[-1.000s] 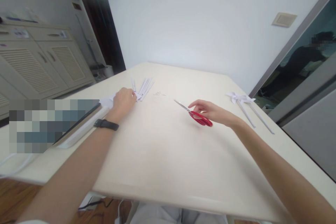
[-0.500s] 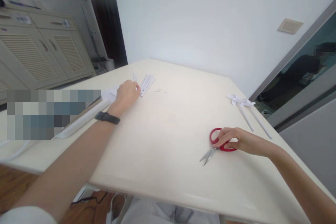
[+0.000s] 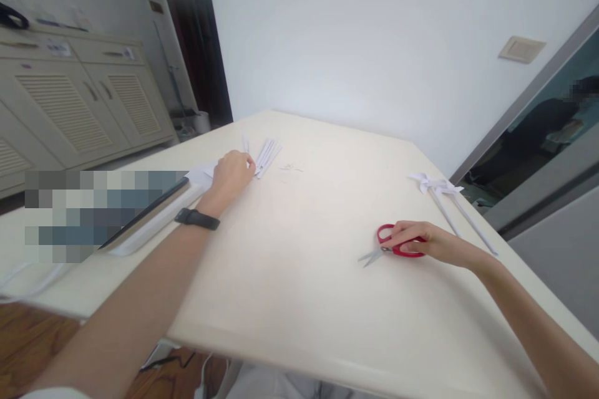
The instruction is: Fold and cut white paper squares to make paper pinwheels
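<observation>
My left hand (image 3: 234, 173), with a dark band on its wrist, rests at the far left of the table, fingers curled. Its fingertips meet the near ends of several thin white paper sticks (image 3: 268, 159), fanned out there; what they pinch is hidden. White paper (image 3: 202, 173) lies partly under this hand. On the right, my right hand (image 3: 414, 238) grips red-handled scissors (image 3: 372, 257) by the handles. Their blades are slightly apart and point toward the near left. Two white paper pinwheels (image 3: 440, 187) on sticks lie beyond my right hand.
Small paper scraps (image 3: 291, 168) are scattered on the white table (image 3: 299, 249). A device on a white stand (image 3: 154, 227), partly blurred out, occupies the left side, with a white cable. A wall (image 3: 327, 43) borders the far edge. A person (image 3: 538, 131) shows beyond the glass at right.
The scissors have swung a little away from me in my right hand, their blades now farther from the near edge. My left hand stays by the paper sticks. The view has shifted slightly.
</observation>
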A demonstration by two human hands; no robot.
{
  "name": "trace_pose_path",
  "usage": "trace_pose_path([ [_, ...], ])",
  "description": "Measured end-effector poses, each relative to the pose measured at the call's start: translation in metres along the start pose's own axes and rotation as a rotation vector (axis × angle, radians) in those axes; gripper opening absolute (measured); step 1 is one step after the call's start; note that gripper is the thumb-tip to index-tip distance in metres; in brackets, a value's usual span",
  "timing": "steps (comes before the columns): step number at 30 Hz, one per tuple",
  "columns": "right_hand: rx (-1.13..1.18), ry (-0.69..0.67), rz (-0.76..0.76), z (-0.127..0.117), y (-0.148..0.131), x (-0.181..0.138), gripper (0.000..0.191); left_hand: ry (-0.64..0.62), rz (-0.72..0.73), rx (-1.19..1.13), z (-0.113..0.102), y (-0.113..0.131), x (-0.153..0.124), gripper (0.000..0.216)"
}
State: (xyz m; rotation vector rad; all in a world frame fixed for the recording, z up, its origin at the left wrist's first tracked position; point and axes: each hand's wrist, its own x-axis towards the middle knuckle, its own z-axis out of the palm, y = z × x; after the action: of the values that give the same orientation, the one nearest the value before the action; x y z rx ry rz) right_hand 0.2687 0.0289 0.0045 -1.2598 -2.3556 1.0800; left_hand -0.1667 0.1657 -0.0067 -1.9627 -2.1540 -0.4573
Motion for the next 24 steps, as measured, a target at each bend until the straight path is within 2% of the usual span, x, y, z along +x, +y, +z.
trace_pose_path([
  [3,-0.034,0.009,0.042,-0.005,0.008,-0.012,0.026,-0.005,-0.005,-0.015,-0.001,0.002,0.002,0.029],
  [5,-0.047,0.033,0.037,-0.003,0.01,-0.006,0.027,-0.01,-0.007,-0.024,-0.001,0.004,0.002,0.029],
  [12,-0.039,0.116,-0.101,0.025,-0.005,0.071,0.031,-0.005,0.008,-0.018,-0.003,0.004,-0.002,0.03],
  [14,-0.034,0.151,-0.115,0.026,-0.01,0.082,0.031,0.002,0.008,-0.005,-0.004,0.002,-0.002,0.029],
  [16,-0.028,0.165,-0.112,0.023,-0.014,0.077,0.031,0.009,0.01,0.002,-0.004,0.0,-0.001,0.029],
  [20,-0.043,0.095,-0.086,0.017,-0.018,0.036,0.031,0.016,0.021,-0.011,-0.005,0.0,0.001,0.028],
  [22,-0.071,0.032,-0.075,0.022,-0.018,0.017,0.027,0.017,0.027,-0.025,-0.004,0.001,0.001,0.028],
  [24,-0.111,0.033,-0.068,0.033,-0.018,0.011,0.03,0.017,0.031,-0.039,-0.004,0.003,0.0,0.028],
])
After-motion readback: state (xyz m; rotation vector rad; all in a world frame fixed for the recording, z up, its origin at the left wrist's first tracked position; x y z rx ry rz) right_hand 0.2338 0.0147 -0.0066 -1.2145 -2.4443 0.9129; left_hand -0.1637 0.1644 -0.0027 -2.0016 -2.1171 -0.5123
